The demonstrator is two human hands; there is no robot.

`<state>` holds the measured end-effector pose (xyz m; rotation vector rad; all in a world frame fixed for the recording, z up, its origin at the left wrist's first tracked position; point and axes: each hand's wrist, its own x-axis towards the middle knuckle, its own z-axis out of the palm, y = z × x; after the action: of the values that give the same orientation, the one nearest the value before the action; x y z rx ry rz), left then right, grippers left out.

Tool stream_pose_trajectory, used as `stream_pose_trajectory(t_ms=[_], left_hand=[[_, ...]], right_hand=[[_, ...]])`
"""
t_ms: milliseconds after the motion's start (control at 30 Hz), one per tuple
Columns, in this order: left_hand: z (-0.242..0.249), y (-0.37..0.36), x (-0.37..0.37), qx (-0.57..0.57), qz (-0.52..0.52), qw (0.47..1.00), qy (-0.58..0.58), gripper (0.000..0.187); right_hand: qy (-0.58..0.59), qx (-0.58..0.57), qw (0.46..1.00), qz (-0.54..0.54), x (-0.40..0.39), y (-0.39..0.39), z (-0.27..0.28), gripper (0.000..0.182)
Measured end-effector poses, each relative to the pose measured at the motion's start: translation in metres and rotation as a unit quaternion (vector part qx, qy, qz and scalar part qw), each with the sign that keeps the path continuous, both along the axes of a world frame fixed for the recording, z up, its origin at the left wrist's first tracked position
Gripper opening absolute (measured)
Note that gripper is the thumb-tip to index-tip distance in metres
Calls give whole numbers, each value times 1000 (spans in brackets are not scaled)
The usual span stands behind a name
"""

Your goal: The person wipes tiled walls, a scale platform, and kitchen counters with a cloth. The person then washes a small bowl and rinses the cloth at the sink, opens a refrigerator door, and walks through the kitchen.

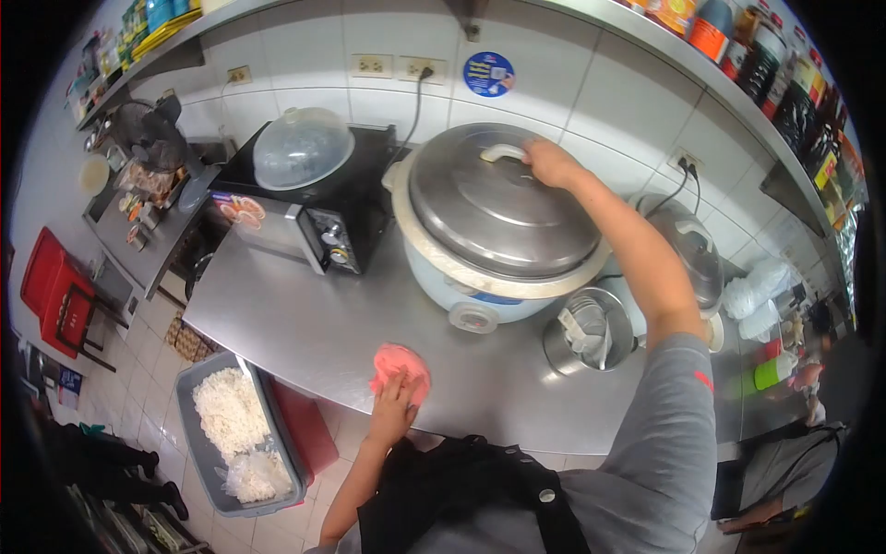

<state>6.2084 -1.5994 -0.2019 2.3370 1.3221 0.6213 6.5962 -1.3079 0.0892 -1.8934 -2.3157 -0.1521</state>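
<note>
My right hand [552, 164] is closed around the pale handle of a large steel lid [489, 217]. This lid sits over a big rice cooker [443, 288] with a pale rim and a light blue body; what is inside is hidden. My left hand [395, 406] presses a crumpled pink cloth [400, 360] onto the steel counter [305, 337] near its front edge, fingers over the cloth. Right of the cooker stands a metal pot [558, 349] with scoops or utensils in it.
A black toaster oven [323, 231] carrying a translucent dome cover [303, 148] stands left of the cooker. A second lidded cooker [688, 249] is at the right. On the floor, a grey tub [191, 434] holds white rice. A loaded shelf [664, 46] runs overhead.
</note>
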Motion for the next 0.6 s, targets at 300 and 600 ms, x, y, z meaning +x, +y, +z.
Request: stream_pose_trajectory(t_ms=[300, 600], left_hand=[[-2, -10, 42, -9, 96, 995, 15, 63], [-27, -2, 64, 6, 171, 985, 15, 57]], right_hand=[[-1, -17, 990, -141, 123, -95, 45, 42], [-70, 77, 966, -238, 395, -224, -25, 25]])
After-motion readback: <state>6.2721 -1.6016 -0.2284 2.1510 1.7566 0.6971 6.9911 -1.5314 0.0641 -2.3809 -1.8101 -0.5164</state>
